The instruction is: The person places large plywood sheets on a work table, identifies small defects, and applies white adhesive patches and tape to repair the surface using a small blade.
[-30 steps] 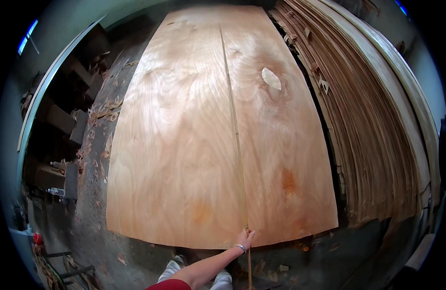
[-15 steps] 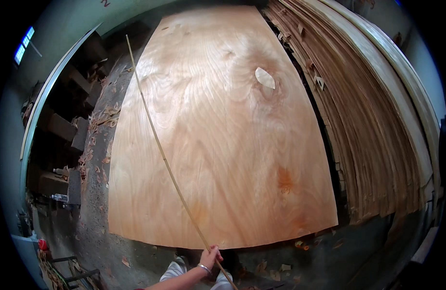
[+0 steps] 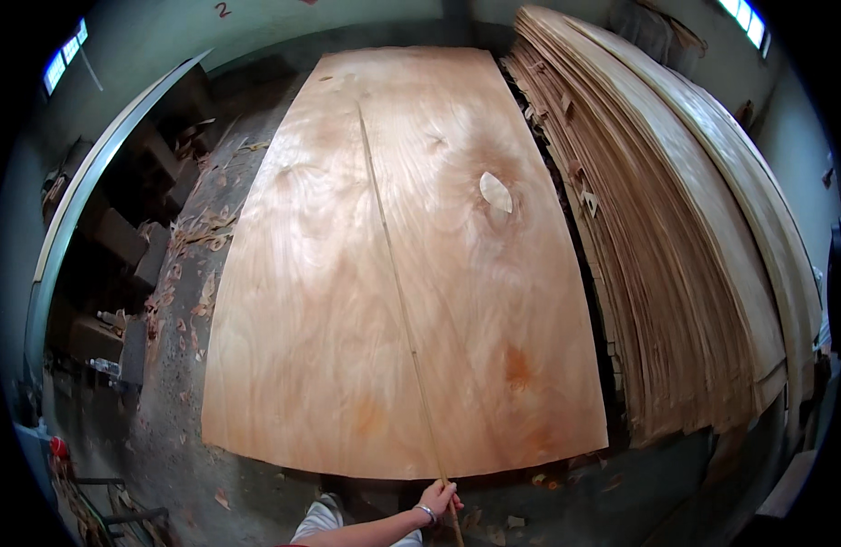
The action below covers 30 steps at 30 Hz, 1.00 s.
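Note:
My left hand point(image 3: 438, 498), with a bracelet at the wrist, is closed around a thin bamboo stick point(image 3: 398, 284) just off the near edge of a large wood veneer sheet point(image 3: 302, 365). The stick reaches far out over the sheet, and its lower end runs below my hand to the picture's bottom edge. Whether the stick touches the sheet along its length, I cannot tell. A pale leaf-shaped patch point(image 3: 495, 192) shows on the sheet's right half. My right hand is out of view.
A tall stack of veneer sheets point(image 3: 675, 273) stands along the right side. On the left are a long pale-edged panel point(image 3: 97, 164), grey blocks point(image 3: 134, 351) and wood scraps point(image 3: 201, 228) on the floor. A metal frame point(image 3: 119, 510) sits at lower left.
The stick has swung to the right, its far tip moving from beyond the sheet's left edge to over the sheet's middle. My left hand has shifted right and slightly down, and the view has tilted up.

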Each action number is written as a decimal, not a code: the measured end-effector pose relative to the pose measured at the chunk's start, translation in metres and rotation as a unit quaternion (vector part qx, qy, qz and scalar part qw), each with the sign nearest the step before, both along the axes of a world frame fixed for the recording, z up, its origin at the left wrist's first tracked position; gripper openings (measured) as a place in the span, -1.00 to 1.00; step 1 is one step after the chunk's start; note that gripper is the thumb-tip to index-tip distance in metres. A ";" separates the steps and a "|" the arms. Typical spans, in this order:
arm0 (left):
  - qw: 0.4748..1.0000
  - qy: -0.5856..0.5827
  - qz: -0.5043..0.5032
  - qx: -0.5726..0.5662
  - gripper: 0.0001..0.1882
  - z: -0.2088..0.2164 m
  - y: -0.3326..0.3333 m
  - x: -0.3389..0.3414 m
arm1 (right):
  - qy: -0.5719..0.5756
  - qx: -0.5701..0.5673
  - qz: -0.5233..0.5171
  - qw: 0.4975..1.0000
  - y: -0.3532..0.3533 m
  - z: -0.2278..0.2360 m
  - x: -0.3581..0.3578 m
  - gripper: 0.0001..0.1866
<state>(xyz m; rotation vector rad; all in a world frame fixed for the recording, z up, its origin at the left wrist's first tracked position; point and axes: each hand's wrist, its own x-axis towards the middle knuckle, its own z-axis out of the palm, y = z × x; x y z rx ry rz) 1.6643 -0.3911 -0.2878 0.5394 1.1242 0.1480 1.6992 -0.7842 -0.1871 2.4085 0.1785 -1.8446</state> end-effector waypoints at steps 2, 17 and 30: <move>1.000 -0.011 -0.009 0.005 -0.76 0.007 -0.001 0.005 | 0.016 -0.029 -0.025 0.999 0.013 0.022 0.006 -0.53; 0.998 -0.049 0.003 0.036 -0.76 -0.006 0.040 0.033 | -0.074 0.019 0.044 0.996 0.026 -0.018 0.002 -0.56; 0.999 -0.051 0.009 0.005 -0.75 0.003 0.041 0.015 | -0.079 0.000 0.054 0.995 0.015 0.000 -0.010 -0.54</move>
